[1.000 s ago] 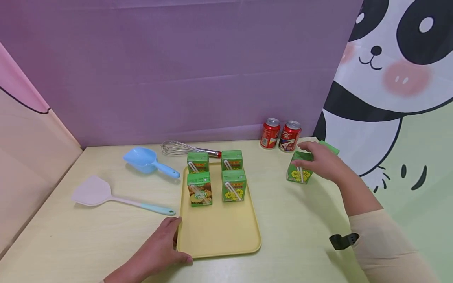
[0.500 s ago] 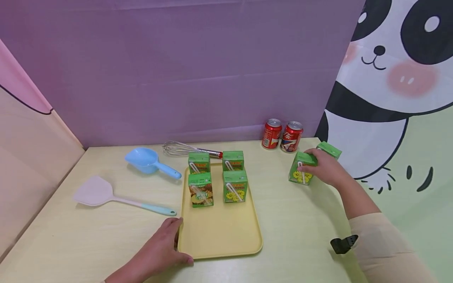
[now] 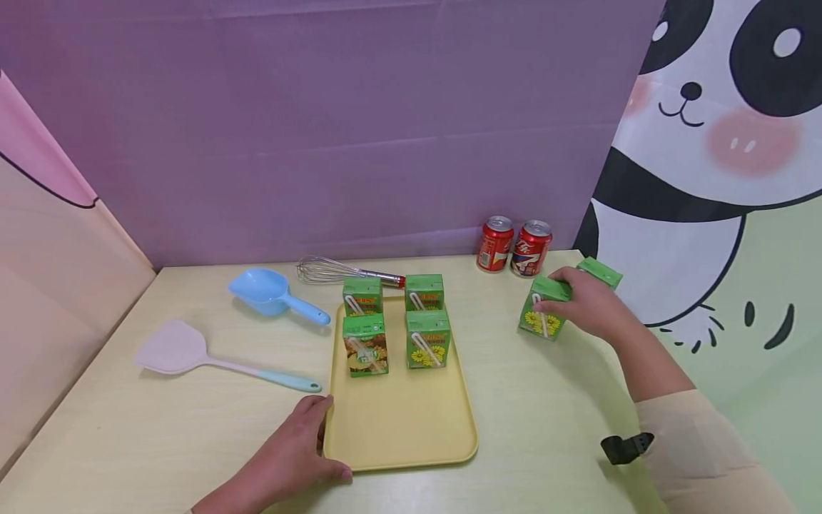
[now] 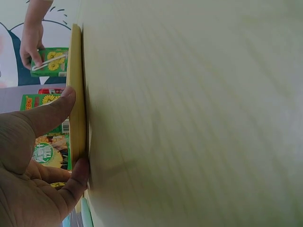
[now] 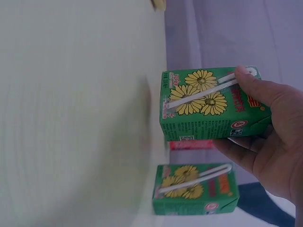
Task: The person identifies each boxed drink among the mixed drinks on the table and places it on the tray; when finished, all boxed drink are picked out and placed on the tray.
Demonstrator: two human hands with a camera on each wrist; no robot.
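My right hand (image 3: pixel 594 305) grips a green juice carton (image 5: pixel 208 104) with yellow flowers and a straw on its front, thumb on the front face and fingers behind. In the right wrist view the carton's bottom is close over the table. Just behind it stands a second green carton (image 5: pixel 194 189). My left hand (image 3: pixel 292 446) holds the near left corner of a yellow tray (image 3: pixel 401 428), thumb at the front edge and fingers along the left side. Several upright cartons stand on the tray's far half, among them a brown-fronted one (image 3: pixel 366 353) and a flowered one (image 3: pixel 428 346).
Two red cans (image 3: pixel 495 244) stand at the back right by the purple backdrop (image 3: pixel 289 143). A whisk (image 3: pixel 347 273) lies behind the tray. Left of the tray lie a blue scoop (image 3: pixel 272 293) and a pale spatula (image 3: pixel 218 360).
My right hand has closed round the nearer carton on the right and moved it slightly left. The left hand stays on the tray's corner.
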